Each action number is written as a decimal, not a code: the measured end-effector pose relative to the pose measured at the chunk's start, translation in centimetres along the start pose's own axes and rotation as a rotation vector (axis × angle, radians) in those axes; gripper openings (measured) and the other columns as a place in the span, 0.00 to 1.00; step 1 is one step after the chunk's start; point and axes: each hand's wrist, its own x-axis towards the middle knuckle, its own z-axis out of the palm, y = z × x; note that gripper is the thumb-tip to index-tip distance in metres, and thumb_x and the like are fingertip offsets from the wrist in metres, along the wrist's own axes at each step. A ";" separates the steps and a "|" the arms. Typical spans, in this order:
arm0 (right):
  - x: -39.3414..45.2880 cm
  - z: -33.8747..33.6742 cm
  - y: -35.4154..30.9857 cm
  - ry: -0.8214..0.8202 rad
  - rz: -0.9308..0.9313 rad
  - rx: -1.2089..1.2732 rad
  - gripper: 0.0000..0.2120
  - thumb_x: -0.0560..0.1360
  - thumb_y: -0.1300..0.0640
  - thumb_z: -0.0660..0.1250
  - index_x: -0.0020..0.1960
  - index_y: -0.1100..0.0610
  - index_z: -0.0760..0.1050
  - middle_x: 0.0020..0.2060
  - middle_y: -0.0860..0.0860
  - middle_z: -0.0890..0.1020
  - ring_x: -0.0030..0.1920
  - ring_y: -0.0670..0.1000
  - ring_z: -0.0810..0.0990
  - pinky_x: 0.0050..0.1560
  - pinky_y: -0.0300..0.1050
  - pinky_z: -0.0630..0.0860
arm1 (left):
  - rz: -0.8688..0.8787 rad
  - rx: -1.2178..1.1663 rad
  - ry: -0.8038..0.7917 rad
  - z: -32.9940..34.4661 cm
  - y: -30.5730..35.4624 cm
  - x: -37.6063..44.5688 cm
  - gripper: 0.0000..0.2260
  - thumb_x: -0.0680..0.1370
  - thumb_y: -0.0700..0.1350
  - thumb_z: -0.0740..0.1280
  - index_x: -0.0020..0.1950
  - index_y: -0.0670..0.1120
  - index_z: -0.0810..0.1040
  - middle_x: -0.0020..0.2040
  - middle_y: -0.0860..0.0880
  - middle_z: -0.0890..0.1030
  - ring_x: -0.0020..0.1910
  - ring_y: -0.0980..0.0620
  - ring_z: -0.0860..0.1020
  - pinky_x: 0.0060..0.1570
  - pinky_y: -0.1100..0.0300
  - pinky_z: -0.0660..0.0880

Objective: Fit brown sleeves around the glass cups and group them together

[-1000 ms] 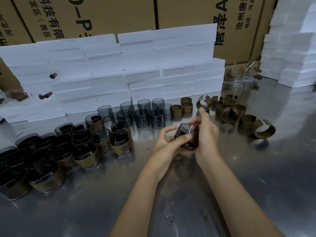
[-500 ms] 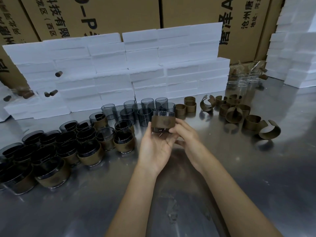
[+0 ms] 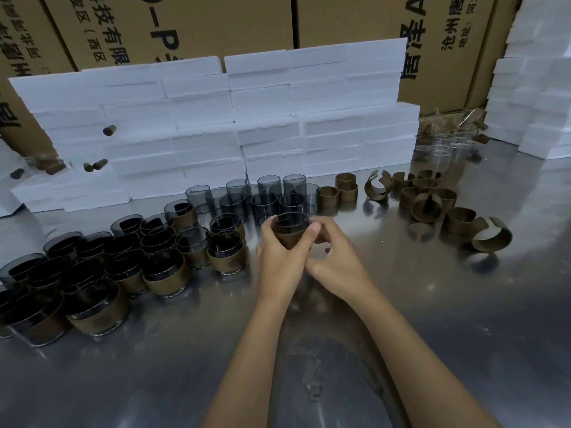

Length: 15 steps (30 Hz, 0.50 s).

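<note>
I hold one sleeved cup (image 3: 290, 231) upright mid-tabletop, left hand (image 3: 279, 261) wrapped round it, right hand (image 3: 335, 257) pinching alongside. Glass seems fragile, slippery; I'd grip the paper band.

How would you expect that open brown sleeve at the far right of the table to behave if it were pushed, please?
The open brown sleeve is a thin curled strip with a wide gap, so it probably flexes easily. It looks light and may skid on the shiny metal table.

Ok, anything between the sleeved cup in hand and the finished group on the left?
Nothing visible. The sleeved cup, gripped by the left hand and right hand, has only bare table between it and the nearest finished cup.
</note>
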 end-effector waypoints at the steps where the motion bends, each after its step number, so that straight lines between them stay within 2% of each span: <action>1: 0.0 0.1 0.2 -0.011 -0.007 -0.049 0.25 0.68 0.55 0.74 0.63 0.44 0.72 0.57 0.46 0.81 0.61 0.46 0.78 0.55 0.36 0.74 | 0.000 0.054 0.031 -0.1 -0.2 0.1 0.36 0.72 0.61 0.76 0.75 0.52 0.66 0.67 0.49 0.77 0.68 0.49 0.76 0.70 0.48 0.73; 3: -0.1 0.3 0.4 -0.049 -0.005 -0.144 0.29 0.64 0.51 0.71 0.64 0.45 0.72 0.56 0.46 0.80 0.63 0.51 0.76 0.60 0.50 0.77 | 0.016 0.120 0.073 -0.4 -0.6 0.4 0.32 0.75 0.53 0.77 0.75 0.52 0.66 0.69 0.48 0.76 0.69 0.48 0.74 0.70 0.49 0.71; 6: 0.1 0.4 1.0 -0.125 0.014 -0.134 0.24 0.66 0.55 0.72 0.61 0.46 0.72 0.58 0.50 0.80 0.63 0.54 0.77 0.64 0.58 0.77 | 0.102 0.253 0.103 -0.7 -0.9 0.2 0.31 0.75 0.48 0.76 0.75 0.51 0.67 0.71 0.50 0.73 0.73 0.50 0.68 0.70 0.53 0.68; 9: 0.4 0.5 1.7 -0.142 0.010 -0.197 0.18 0.70 0.57 0.71 0.56 0.43 0.75 0.57 0.50 0.81 0.63 0.51 0.77 0.66 0.55 0.76 | 0.267 0.474 0.165 -1.1 -0.9 -0.2 0.27 0.76 0.44 0.74 0.74 0.49 0.70 0.71 0.50 0.73 0.74 0.50 0.67 0.76 0.50 0.61; 11: 0.6 0.5 2.0 -0.127 0.016 -0.208 0.14 0.72 0.57 0.72 0.55 0.44 0.77 0.57 0.49 0.81 0.62 0.49 0.78 0.65 0.53 0.77 | 0.390 0.640 0.214 -1.5 -0.9 -0.3 0.20 0.77 0.43 0.73 0.68 0.47 0.76 0.66 0.50 0.77 0.73 0.50 0.70 0.81 0.52 0.48; 13: 0.8 0.5 2.2 -0.099 0.034 -0.161 0.12 0.73 0.58 0.72 0.54 0.46 0.79 0.57 0.50 0.82 0.60 0.47 0.80 0.65 0.51 0.77 | 0.446 0.739 0.261 -2.0 -0.9 -0.3 0.12 0.77 0.43 0.72 0.61 0.46 0.80 0.59 0.51 0.81 0.69 0.50 0.74 0.81 0.54 0.36; 15: 0.9 0.4 2.3 -0.065 0.041 -0.136 0.10 0.73 0.59 0.71 0.52 0.48 0.80 0.55 0.50 0.83 0.57 0.47 0.81 0.65 0.50 0.77 | 0.464 0.780 0.311 -2.4 -0.8 -0.2 0.08 0.78 0.45 0.71 0.56 0.47 0.82 0.54 0.51 0.82 0.64 0.51 0.77 0.79 0.55 0.30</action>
